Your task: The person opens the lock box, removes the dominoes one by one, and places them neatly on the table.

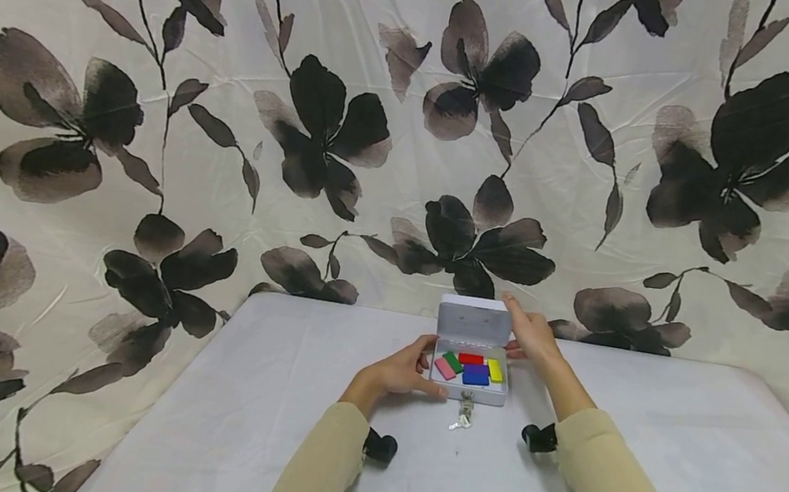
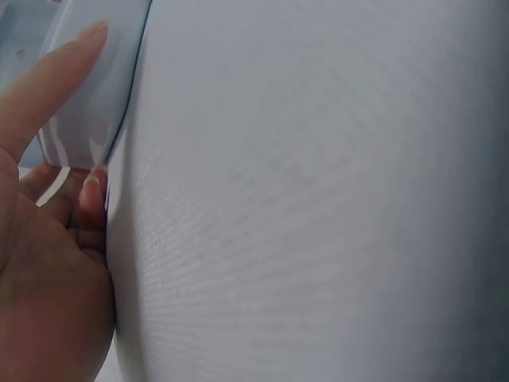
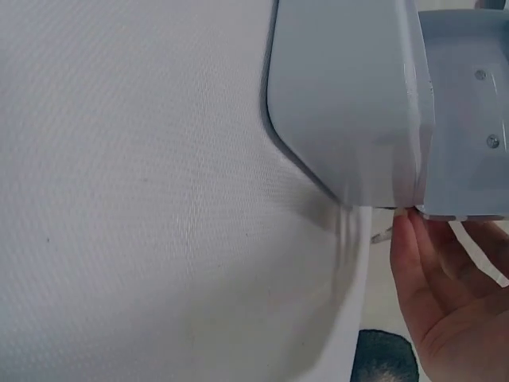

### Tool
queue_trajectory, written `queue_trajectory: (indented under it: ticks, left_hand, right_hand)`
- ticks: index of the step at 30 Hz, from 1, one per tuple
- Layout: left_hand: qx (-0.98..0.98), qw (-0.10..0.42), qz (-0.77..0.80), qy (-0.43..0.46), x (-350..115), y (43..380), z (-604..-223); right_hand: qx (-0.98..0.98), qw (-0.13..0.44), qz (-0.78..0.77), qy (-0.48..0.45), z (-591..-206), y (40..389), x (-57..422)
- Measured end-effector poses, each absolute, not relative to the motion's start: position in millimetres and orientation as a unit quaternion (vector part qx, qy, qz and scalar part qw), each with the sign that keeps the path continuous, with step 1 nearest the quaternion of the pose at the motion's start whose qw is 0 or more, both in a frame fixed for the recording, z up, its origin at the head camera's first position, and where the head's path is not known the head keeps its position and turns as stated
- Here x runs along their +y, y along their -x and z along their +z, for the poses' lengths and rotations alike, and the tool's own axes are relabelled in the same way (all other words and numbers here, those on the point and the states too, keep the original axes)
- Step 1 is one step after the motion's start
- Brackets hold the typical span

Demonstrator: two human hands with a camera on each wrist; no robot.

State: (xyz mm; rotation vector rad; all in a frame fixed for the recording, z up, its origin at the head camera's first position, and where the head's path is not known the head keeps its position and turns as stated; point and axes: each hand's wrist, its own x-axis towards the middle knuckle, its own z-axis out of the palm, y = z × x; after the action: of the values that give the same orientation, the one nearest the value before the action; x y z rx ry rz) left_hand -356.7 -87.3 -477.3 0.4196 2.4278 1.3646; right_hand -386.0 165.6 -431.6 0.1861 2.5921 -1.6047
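Observation:
A light grey metal cash box [image 1: 487, 397] sits on the table, its lid [image 1: 474, 326] raised upright at the back. Inside lie flat colored blocks: pink [image 1: 445, 368], green [image 1: 453, 362], red [image 1: 471, 359], blue [image 1: 475, 375] and yellow [image 1: 495, 370]. Keys [image 1: 464, 415] hang at the front lock. My left hand [image 1: 401, 370] grips the box's left side, thumb along the front and fingers round the side. My right hand [image 1: 535, 338] holds the lid's right edge, one fingertip at the top corner; in the right wrist view other fingers [image 3: 437, 263] are at the hinge side.
The white-covered table [image 1: 638, 448] ends at a floral cloth backdrop [image 1: 333, 254] close behind the box. Black wrist cameras [image 1: 381, 448] stick out from both sleeves. A dark rounded shape [image 3: 386, 354] shows beyond the table edge in the right wrist view.

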Motion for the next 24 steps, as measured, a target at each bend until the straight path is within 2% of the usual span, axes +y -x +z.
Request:
queue_trajectory:
  ticks: [24]
  left_hand:
    - [0.852, 0.169, 0.473, -0.145, -87, 359, -480]
  right_hand:
    - [0.898, -0.052, -0.434, 0.052, -432, 358, 195]
